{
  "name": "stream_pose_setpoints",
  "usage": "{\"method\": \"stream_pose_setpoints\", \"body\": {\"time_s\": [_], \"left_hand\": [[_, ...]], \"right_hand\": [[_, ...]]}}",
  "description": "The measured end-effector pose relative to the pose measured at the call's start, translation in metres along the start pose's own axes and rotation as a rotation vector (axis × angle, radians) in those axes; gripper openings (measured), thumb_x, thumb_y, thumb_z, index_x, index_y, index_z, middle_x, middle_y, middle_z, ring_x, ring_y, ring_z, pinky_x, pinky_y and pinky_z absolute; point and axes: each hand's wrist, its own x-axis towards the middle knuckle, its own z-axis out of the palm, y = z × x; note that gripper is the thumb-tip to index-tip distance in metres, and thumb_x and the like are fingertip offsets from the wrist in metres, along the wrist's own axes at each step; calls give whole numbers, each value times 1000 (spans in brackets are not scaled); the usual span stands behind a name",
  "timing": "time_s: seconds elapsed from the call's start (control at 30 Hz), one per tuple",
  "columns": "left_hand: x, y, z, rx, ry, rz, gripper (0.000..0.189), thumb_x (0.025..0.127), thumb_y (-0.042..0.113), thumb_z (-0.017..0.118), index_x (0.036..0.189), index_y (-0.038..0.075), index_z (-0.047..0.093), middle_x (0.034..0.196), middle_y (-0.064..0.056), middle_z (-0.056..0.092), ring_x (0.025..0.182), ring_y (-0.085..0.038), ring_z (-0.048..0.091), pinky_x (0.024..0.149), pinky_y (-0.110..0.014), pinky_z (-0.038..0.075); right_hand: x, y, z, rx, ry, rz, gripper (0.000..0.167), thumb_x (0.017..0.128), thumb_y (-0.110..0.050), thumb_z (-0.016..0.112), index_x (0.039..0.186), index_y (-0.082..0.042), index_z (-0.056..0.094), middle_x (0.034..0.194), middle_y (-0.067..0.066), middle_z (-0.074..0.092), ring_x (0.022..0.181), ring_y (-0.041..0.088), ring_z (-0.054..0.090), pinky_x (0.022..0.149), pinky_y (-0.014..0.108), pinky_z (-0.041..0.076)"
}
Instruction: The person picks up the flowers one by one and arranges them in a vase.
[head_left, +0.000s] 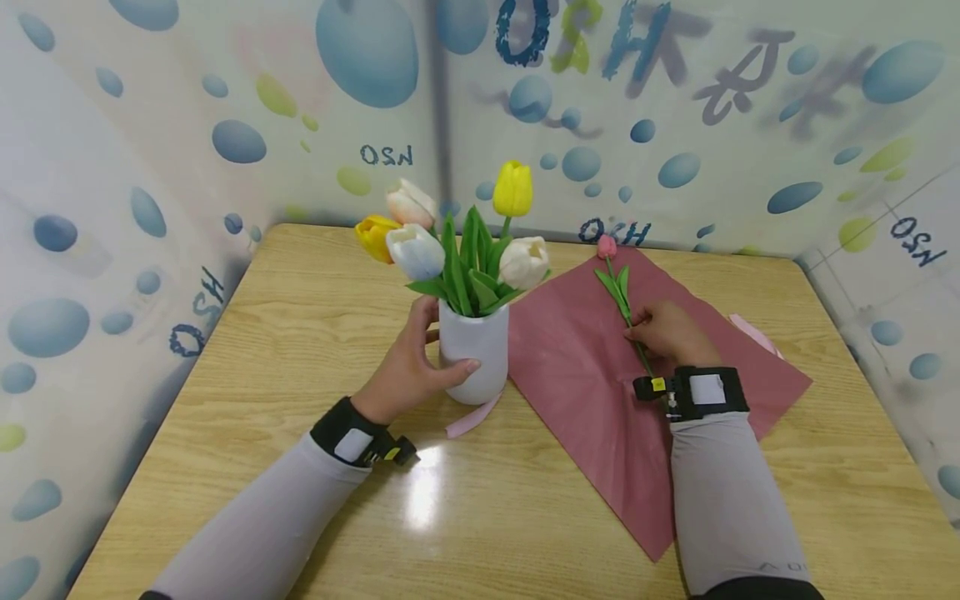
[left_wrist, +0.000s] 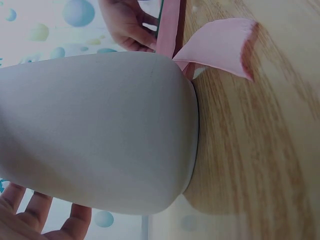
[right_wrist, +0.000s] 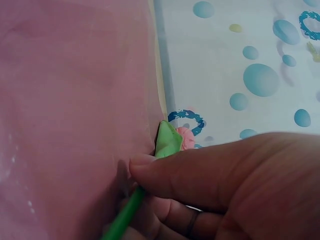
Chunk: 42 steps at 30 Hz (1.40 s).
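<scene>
A white vase [head_left: 480,354] stands upright on the table, filled with artificial tulips and green leaves. My left hand [head_left: 401,367] holds the vase from its left side, thumb across the front and fingers behind. In the left wrist view the vase's side [left_wrist: 100,130] covers most of the picture, with several fingertips [left_wrist: 77,220] against it. Over the dark pink wrapping paper [head_left: 577,417], my right hand [head_left: 671,333] pinches the green stem of a single pink tulip [head_left: 607,247]. The right wrist view shows thumb and fingers on that stem [right_wrist: 125,215]; the bloom is partly hidden.
A pale pink ribbon [head_left: 474,418] pokes out at the vase's base, and another pink strip [head_left: 753,333] shows beyond the paper's right edge. Patterned sheets [head_left: 285,125] enclose the wooden table [head_left: 315,292] at the back and both sides.
</scene>
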Motion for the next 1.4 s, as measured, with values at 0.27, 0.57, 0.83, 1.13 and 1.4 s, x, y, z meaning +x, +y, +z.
{"method": "stream_pose_setpoints", "body": {"time_s": [0.27,0.57,0.83,1.13,1.4], "left_hand": [[-1,3,-1,-5,-5,15,84,86,11,82,151,13,29,149,-7,46,132,-27,47,110,-60,41],[0,1,0,1,-8,11,85,86,11,82,152,14,28,150,-7,45,134,-30,47,111,-62,41],[-1,-1,-1,-4,-13,4,85,87,13,82,152,17,27,151,-5,44,135,-32,45,111,-64,40],[-1,-1,-1,-7,-8,6,84,87,12,82,152,16,28,151,-5,44,135,-32,46,111,-63,40],[0,0,0,-16,-8,1,83,87,12,82,150,15,29,149,-6,45,134,-33,46,111,-62,40]], "right_hand": [[1,1,-1,-14,-10,-1,19,101,-17,65,100,2,68,78,8,59,70,22,55,59,31,46],[-2,2,-7,44,-16,-20,22,102,-22,66,108,-1,67,89,11,61,79,25,56,64,31,47],[-4,3,-14,180,-12,-60,27,102,-25,66,119,-4,65,98,10,59,87,27,55,70,33,50],[-6,-3,-18,350,-51,-182,37,105,-27,62,131,-1,59,112,12,62,94,17,61,80,30,58],[-9,-7,-19,509,-59,-292,29,106,-25,62,126,-4,62,105,0,67,93,14,65,83,29,60]]}}
